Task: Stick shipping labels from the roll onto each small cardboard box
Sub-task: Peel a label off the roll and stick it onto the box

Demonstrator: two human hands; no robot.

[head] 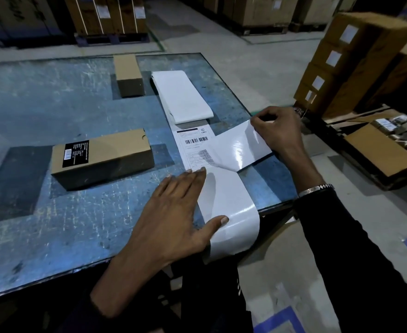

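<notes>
A long strip of label backing (231,207) runs down the right side of the blue table (53,116) and hangs over its near edge. My left hand (173,212) lies flat on the strip, fingers straight, pressing it down. A printed shipping label (195,145) with a barcode is half peeled; my right hand (279,131) pinches its lifted corner, so the glossy underside (240,150) folds back to the right. A small cardboard box (101,157) with a black sticker lies left of the label. A second small box (128,74) stands farther back.
A folded stack of blank labels (183,97) lies beside the far box. Off the table's right edge, stacked cartons with white labels (337,58) stand on a pallet, and an open carton (385,150) sits on the floor. Large pallet loads (106,15) line the back.
</notes>
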